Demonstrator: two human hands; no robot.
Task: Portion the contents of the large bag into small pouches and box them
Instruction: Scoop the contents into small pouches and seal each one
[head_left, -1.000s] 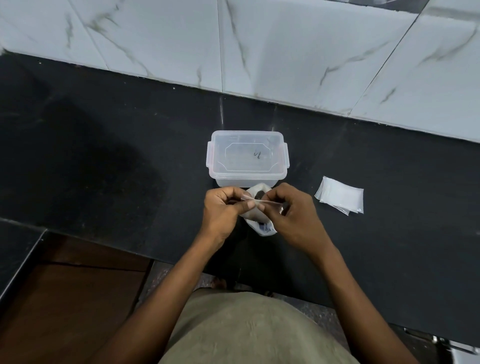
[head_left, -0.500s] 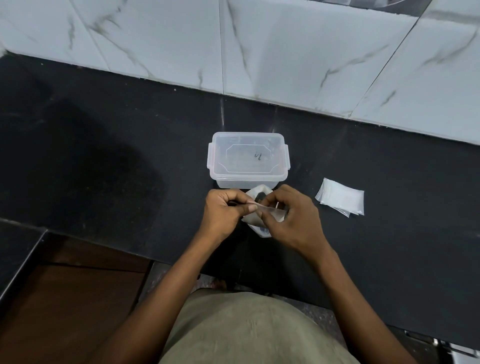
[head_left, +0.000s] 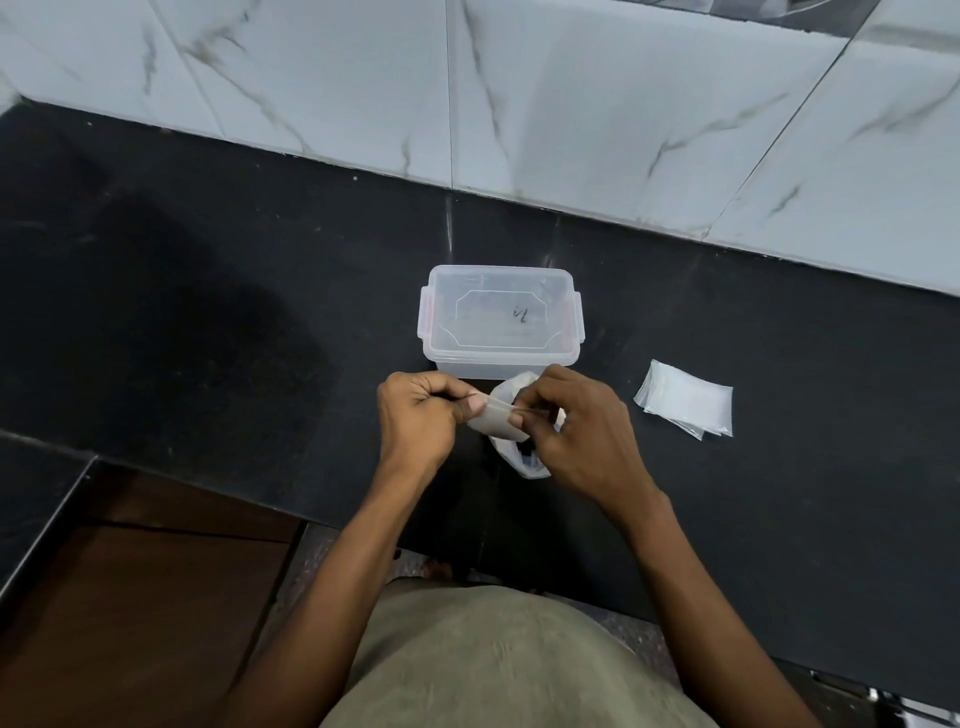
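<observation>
A small clear pouch (head_left: 493, 418) is stretched between my two hands just above the black counter. My left hand (head_left: 418, 418) pinches its left edge and my right hand (head_left: 576, 431) pinches its right edge. Beneath the hands lies the large white bag (head_left: 524, 462), mostly hidden, with dark contents showing at its lower end. Right behind it stands a clear plastic box (head_left: 500, 319) with its lid shut. A stack of flat clear pouches (head_left: 685, 400) lies to the right of my right hand.
The black stone counter (head_left: 208, 291) runs along a marble tiled wall (head_left: 571, 104). Its front edge passes just below my wrists. A brown cabinet front (head_left: 135, 597) sits below at the left.
The pouch has tilted from edge-on to a flatter angle between my fingers, showing more of its face. Both hands stayed in place over the large bag.
</observation>
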